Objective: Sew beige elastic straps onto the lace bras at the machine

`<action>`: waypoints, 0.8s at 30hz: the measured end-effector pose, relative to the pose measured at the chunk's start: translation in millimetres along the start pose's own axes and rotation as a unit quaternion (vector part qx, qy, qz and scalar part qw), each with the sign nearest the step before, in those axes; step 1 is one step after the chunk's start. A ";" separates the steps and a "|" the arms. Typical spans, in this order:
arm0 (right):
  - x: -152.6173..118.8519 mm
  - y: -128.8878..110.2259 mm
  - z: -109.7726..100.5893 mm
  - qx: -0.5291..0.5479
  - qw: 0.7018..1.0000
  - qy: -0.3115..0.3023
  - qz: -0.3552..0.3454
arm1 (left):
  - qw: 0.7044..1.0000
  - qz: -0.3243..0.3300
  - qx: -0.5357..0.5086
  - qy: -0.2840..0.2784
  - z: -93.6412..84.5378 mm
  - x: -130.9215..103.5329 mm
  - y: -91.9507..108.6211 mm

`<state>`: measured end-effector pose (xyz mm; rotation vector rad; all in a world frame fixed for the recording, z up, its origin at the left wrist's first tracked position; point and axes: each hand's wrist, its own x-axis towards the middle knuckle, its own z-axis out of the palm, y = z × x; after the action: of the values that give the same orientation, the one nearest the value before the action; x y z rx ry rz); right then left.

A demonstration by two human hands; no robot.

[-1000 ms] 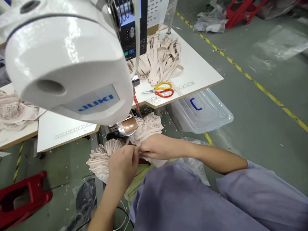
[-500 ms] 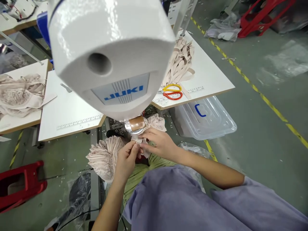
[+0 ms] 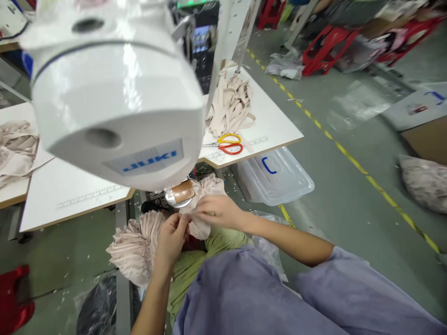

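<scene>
A white JUKI sewing machine head (image 3: pixel 122 116) fills the upper left, with a copper-coloured cylinder end (image 3: pixel 182 191) below it. Just in front of that end, my left hand (image 3: pixel 173 230) pinches the edge of a pale pink fabric piece (image 3: pixel 199 227). My right hand (image 3: pixel 218 212) is closed on the same fabric, its fingertips close to the left ones and slightly blurred. More gathered pink fabric (image 3: pixel 212 185) lies behind my right hand. A large ruffled bundle (image 3: pixel 136 246) hangs to the left of my left hand.
Scissors with yellow and red handles (image 3: pixel 230 144) lie on the white table (image 3: pixel 275 132) beside a pile of beige strips (image 3: pixel 230 104). Under the table edge stands a clear lidded box (image 3: pixel 275 179). Red stools (image 3: pixel 324 49) are at the back right, and pink fabric (image 3: pixel 16 149) lies far left.
The camera view has swung right, so the machine and table appear further left. My right hand has turned over the fabric, and more of the pink piece shows below the fingers.
</scene>
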<state>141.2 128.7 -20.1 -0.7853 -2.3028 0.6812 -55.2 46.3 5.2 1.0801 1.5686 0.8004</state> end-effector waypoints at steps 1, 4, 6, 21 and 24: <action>6.4 19.1 -14.8 -0.031 0.999 0.009 0.028 | 1.000 -0.001 -0.013 -0.011 -1.8 1.3 -2.1; 34.4 80.0 -70.0 -0.235 0.952 0.026 0.194 | 0.998 -0.019 -0.049 -0.032 -7.0 -0.7 -2.7; 53.6 111.3 -101.4 -0.302 0.924 -0.054 0.230 | 0.995 -0.033 -0.081 -0.046 -8.3 -5.2 0.9; -52.4 -38.0 -79.4 -0.057 0.973 -0.155 0.159 | 0.938 -0.086 -0.335 -0.039 -3.9 -14.9 9.0; -50.8 -57.6 -64.1 -0.063 0.977 -0.160 0.126 | 0.943 -0.081 -0.319 -0.048 -3.9 -16.9 10.5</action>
<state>196.5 71.8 40.9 -1.1106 -2.5822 0.8301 -55.3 34.7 21.8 0.5005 1.1680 1.0281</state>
